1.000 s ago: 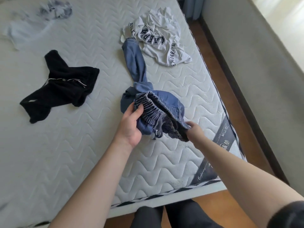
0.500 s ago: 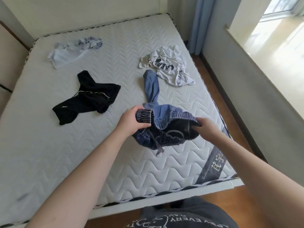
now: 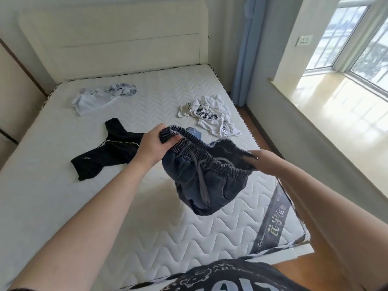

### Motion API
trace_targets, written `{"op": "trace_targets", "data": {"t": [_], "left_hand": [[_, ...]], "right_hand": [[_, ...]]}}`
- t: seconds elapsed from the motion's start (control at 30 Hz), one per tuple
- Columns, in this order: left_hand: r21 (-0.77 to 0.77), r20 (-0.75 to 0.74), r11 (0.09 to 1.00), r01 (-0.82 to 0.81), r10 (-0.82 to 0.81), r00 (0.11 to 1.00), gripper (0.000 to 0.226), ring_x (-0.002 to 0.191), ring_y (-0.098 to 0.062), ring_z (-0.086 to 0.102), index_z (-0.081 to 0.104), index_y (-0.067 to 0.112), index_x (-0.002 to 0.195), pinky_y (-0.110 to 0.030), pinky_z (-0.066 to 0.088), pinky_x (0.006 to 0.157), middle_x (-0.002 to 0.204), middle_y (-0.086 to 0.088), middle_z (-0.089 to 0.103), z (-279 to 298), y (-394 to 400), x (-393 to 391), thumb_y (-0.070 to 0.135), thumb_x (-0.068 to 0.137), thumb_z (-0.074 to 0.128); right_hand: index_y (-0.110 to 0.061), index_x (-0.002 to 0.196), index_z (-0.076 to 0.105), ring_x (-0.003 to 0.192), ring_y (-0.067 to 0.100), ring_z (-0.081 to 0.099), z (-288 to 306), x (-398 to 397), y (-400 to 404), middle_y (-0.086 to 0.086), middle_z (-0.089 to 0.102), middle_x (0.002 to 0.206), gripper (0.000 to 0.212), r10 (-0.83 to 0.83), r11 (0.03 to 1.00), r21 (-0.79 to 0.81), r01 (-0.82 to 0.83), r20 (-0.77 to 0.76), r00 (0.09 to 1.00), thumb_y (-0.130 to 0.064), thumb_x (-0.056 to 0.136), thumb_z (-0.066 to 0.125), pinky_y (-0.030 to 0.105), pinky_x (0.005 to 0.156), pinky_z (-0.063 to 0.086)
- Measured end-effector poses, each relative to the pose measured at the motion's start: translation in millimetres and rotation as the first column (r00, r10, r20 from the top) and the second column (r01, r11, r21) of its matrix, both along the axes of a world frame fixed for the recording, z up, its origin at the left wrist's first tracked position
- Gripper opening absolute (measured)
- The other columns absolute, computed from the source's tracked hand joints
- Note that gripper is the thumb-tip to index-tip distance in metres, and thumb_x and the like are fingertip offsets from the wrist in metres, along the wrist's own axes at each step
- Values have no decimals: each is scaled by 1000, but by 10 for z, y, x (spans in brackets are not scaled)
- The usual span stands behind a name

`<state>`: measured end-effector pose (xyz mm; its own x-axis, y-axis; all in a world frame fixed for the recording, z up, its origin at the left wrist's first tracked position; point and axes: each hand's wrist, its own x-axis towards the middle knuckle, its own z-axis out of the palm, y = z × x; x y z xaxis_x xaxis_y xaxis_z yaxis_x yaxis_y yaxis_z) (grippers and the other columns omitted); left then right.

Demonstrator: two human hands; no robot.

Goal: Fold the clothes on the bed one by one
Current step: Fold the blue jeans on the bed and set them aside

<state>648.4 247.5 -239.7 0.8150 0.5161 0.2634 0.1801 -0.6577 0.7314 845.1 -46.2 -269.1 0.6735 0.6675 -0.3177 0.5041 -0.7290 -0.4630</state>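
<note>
Blue trousers (image 3: 206, 179) hang between left grip (image 3: 152, 147); right grip (image 3: 265, 162).

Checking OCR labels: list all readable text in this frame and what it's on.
"CAPR", partly hidden by folds: big letters on the white tee.
"MORE", with cut-off letters around it: hem of the same tee.
"花宇": grey mattress label; the script and small characters beside it are too blurred.
"VERY", upside down: person's black shirt; the rest is unreadable.

Bare mattress (image 3: 52, 185) lies open near-left; black garment (image 3: 109, 152) and white shirt (image 3: 212, 118) block farther back.
</note>
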Motion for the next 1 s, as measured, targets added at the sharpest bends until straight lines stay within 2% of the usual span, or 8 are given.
{"op": "trace_targets", "data": {"t": [0.1, 0.2, 0.4, 0.5, 0.63, 0.77, 0.87, 1.0], "left_hand": [[9, 58, 998, -55, 55, 997, 54, 71, -3, 59, 59, 16, 84, -16, 43, 62, 71, 4, 62, 181, -68, -6, 68, 75, 61], [82, 125, 992, -93, 82, 989, 57, 70, 2, 59, 59, 14, 83, -12, 43, 60, 68, 7, 61, 339, -105, 14, 71, 78, 57], [109, 173, 983, -147, 127, 977, 48, 60, -3, 56, 53, 18, 75, -14, 41, 57, 64, 7, 59, 514, -56, -48, 65, 85, 59], [106, 179, 984, -145, 125, 976, 48, 64, -4, 58, 52, 21, 75, -12, 41, 55, 64, 7, 59, 581, 14, -139, 69, 84, 54], [240, 72, 953, -182, 169, 983, 52, 60, -5, 53, 48, 25, 81, -23, 39, 54, 66, 8, 59, 640, 257, -279, 76, 83, 43], [196, -143, 976, -90, 120, 982, 40, 77, -14, 59, 50, 26, 102, -31, 40, 66, 86, 9, 65, 609, 642, -381, 63, 88, 53], [73, -308, 997, 8, 15, 951, 51, 103, -13, 55, 45, 27, 135, -29, 39, 86, 113, 11, 57, 633, 891, -421, 47, 92, 62], [-57, -277, 998, -22, 5, 961, 44, 96, -11, 65, 63, 29, 118, -29, 49, 85, 104, 12, 69, 673, 1054, -399, 38, 79, 80]], "right_hand": [[-33, 138, 49, 106, 18, 58, 13, -105, 84, -2, 58, 132, 40, -75, 969, 237, 69, 14, 997, -44, 99, 48, 31, 92, 45], [-41, 144, 36, 115, 9, 48, -101, -344, 200, -5, 41, 142, 56, -1, 910, 413, -30, 74, 997, -52, 92, 54, 27, 98, 44], [-18, 119, 69, 138, 31, 34, -518, -558, 450, 8, 31, 154, 38, 54, 965, 241, -101, 192, 980, -40, 87, 69, 44, 114, 32], [-15, 110, 71, 121, 29, 53, -545, -595, 575, 9, 54, 134, 26, -22, 971, 240, -3, 100, 995, -33, 91, 67, 35, 97, 45], [-11, 105, 67, 84, 20, 71, -270, -434, 638, 9, 72, 97, 13, -70, 950, 287, 125, -193, 979, -15, 93, 64, 31, 72, 60], [-34, 89, 59, 77, 7, 66, 314, -129, 540, -9, 67, 87, 16, 106, 974, 203, -101, -14, 994, -19, 96, 59, 17, 66, 50], [-30, 79, 53, 79, 20, 59, 645, -7, 496, -5, 61, 79, 15, 116, 981, 145, -132, 114, 987, -29, 92, 59, 29, 67, 43], [-27, 83, 58, 74, 17, 59, 867, -44, 529, -2, 63, 78, 33, 135, 964, 209, -167, 159, 978, -54, 76, 76, 31, 66, 46]]}}
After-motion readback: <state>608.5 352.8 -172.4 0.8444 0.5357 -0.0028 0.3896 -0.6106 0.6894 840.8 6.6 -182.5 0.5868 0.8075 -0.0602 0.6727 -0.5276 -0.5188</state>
